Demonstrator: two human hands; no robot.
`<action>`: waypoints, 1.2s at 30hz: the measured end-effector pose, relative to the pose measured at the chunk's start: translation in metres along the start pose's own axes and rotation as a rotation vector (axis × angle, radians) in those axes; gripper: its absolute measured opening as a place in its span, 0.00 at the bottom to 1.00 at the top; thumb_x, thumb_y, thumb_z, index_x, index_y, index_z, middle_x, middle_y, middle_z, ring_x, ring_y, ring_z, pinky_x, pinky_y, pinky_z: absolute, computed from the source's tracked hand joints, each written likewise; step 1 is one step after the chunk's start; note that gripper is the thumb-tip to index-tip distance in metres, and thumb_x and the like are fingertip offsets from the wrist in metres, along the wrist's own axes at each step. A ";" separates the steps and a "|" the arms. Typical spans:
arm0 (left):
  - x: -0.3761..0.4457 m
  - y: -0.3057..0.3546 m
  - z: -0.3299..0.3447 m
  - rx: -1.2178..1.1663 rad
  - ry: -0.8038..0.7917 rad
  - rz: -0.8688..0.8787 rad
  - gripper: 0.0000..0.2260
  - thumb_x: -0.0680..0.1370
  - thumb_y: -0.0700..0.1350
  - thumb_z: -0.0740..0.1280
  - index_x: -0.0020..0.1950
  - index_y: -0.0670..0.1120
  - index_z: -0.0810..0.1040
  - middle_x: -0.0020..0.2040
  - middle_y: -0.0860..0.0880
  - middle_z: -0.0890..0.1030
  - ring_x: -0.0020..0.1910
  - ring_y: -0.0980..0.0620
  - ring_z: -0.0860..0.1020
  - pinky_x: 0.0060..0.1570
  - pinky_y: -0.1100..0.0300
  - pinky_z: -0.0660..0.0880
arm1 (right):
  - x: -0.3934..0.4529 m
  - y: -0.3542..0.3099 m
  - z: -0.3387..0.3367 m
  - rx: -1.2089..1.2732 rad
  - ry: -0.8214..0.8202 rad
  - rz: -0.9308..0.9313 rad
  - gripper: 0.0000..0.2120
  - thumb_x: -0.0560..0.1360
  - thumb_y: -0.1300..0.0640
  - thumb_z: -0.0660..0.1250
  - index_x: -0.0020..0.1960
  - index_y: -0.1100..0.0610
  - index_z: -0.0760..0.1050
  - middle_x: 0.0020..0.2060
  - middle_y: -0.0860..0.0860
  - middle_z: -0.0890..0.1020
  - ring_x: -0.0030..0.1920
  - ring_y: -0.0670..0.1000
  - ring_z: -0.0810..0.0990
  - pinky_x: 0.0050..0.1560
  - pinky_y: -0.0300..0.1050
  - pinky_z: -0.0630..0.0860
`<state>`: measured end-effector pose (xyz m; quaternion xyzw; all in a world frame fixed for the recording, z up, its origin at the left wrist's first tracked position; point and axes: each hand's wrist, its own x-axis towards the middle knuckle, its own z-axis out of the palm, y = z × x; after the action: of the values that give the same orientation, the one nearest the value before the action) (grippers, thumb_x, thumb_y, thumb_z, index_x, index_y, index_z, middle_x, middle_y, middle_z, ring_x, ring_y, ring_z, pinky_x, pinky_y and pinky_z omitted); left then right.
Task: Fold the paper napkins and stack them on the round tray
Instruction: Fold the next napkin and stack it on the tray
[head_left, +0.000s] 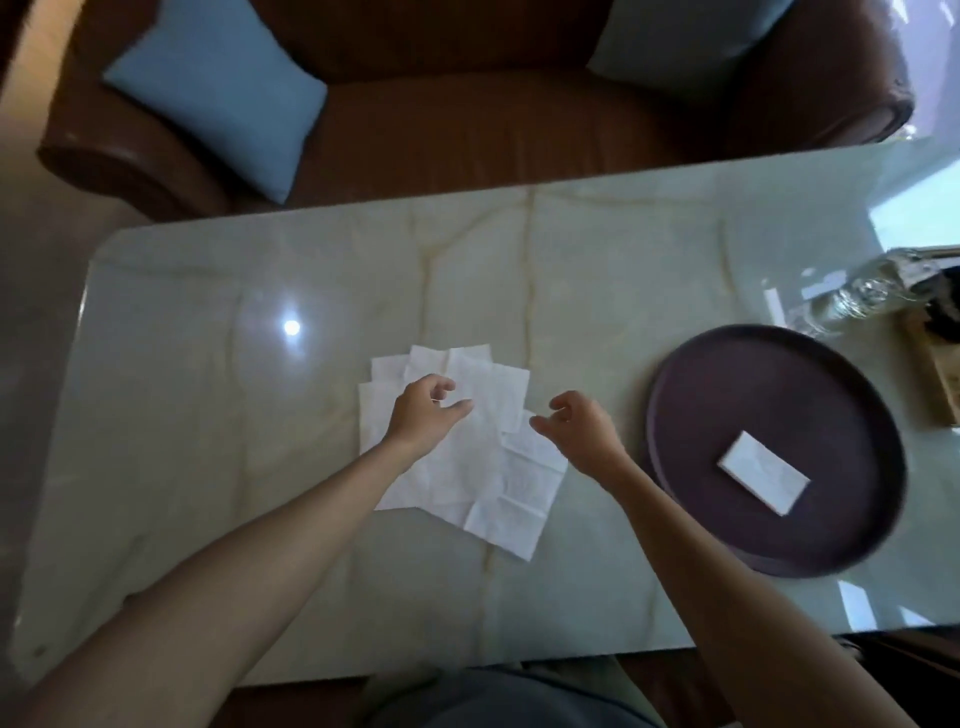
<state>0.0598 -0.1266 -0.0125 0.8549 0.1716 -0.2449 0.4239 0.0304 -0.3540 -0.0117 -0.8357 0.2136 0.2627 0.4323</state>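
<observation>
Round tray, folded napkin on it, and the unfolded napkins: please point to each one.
round tray (691, 395): head view, bare left part of the floor.
folded napkin (763, 472): head view, top face.
unfolded napkins (467, 467): head view, middle of pile.

Brown sofa (467, 130) with blue cushion (218, 93) beyond marble table (208, 415); glass bottle (852, 301) far right

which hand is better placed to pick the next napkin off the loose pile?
Left, probably. The left hand hovers directly above the loose pile of unfolded white paper napkins, fingers loosely curled. The right hand sits at the pile's right edge, nearer the round dark tray.
</observation>
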 end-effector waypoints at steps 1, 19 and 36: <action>0.000 -0.011 -0.010 -0.012 0.012 -0.027 0.19 0.73 0.52 0.76 0.61 0.48 0.79 0.60 0.47 0.79 0.59 0.49 0.78 0.53 0.60 0.71 | 0.000 -0.006 0.013 0.027 -0.005 0.019 0.24 0.74 0.50 0.75 0.64 0.60 0.76 0.46 0.50 0.83 0.48 0.54 0.82 0.51 0.49 0.78; 0.020 -0.124 -0.051 -0.201 0.045 -0.353 0.29 0.61 0.54 0.81 0.56 0.43 0.78 0.50 0.48 0.84 0.45 0.48 0.84 0.40 0.58 0.79 | 0.011 -0.034 0.122 0.140 0.098 0.241 0.23 0.73 0.55 0.76 0.64 0.60 0.74 0.56 0.55 0.81 0.52 0.55 0.81 0.43 0.45 0.76; 0.018 -0.099 -0.063 -0.999 -0.388 -0.490 0.28 0.77 0.68 0.63 0.62 0.47 0.84 0.58 0.45 0.86 0.56 0.44 0.83 0.63 0.46 0.76 | -0.038 -0.089 0.134 -0.251 -0.248 -0.303 0.09 0.77 0.47 0.70 0.53 0.52 0.80 0.50 0.44 0.84 0.49 0.44 0.82 0.51 0.40 0.78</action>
<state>0.0419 -0.0164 -0.0529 0.4265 0.3780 -0.3773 0.7300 0.0187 -0.1897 0.0012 -0.8669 -0.0036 0.3198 0.3824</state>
